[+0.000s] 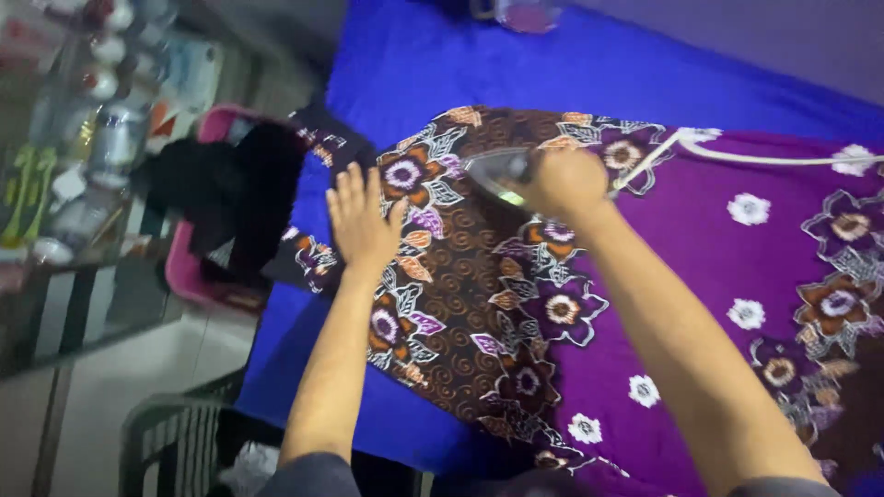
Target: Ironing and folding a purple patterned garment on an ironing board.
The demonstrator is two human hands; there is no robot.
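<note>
The right hand (564, 181) was clenched around the iron (502, 172), pressing the patterned cloth (479, 276). The left hand (361, 219) lay flat, fingers released, holding the cloth on the blue bed (516, 64). Step: ironing; next stroke likely needs taut fabric.

The iron (497, 170) is mostly hidden under the right hand (564, 181). Bottles (101, 129) at upper left are blurred. The patterned cloth (700, 276) runs off the right and bottom edges.
</note>
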